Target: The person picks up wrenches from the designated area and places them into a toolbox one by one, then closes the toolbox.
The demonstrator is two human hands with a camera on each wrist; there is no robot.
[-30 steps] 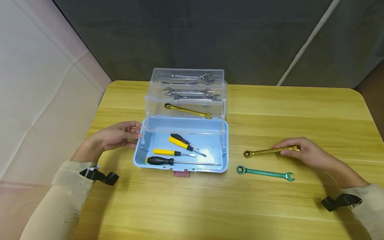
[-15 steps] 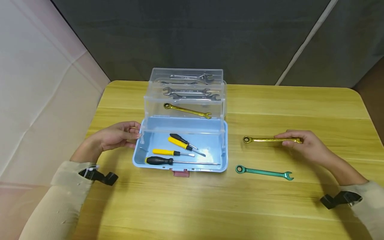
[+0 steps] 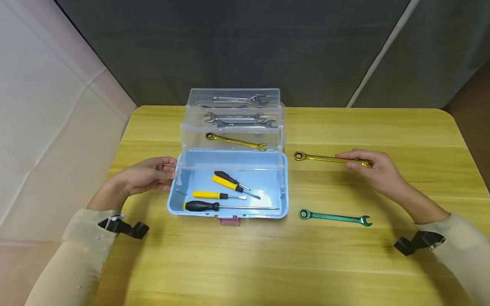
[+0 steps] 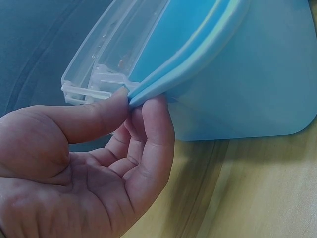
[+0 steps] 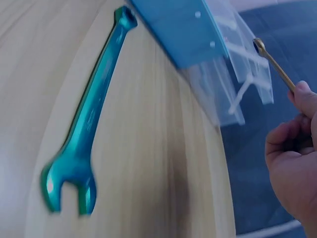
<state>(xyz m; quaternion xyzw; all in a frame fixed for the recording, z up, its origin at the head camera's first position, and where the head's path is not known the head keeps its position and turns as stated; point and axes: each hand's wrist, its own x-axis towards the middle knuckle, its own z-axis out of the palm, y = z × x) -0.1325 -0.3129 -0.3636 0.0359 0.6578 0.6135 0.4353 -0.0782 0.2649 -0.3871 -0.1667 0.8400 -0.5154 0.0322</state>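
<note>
My left hand (image 3: 147, 176) pinches the left rim of a light blue toolbox (image 4: 247, 94) between thumb and fingers. My right hand (image 3: 377, 170) grips a gold ratcheting wrench (image 3: 319, 157) by its open end, holding it above the table right of the box, ring end pointing left. On the table in front of it lies a green ratcheting wrench (image 3: 337, 217). Inside the box are yellow and black screwdrivers, among them a long black-handled screwdriver (image 3: 203, 206). A second gold wrench (image 3: 235, 141) rests in the lowest clear tray, behind the box's main compartment.
The raised clear trays (image 3: 231, 127) of the toolbox hold several silver wrenches (image 3: 234, 117), with an adjustable wrench (image 3: 256, 100) at the top. A reddish latch (image 3: 230, 222) sticks out at the box front. Behind the wooden table (image 3: 245, 263) hangs a dark curtain (image 3: 229, 51).
My right hand has lifted the gold wrench and carried it away from me, then left toward the toolbox. The left hand keeps its pinch on the rim, and the green wrench stays put.
</note>
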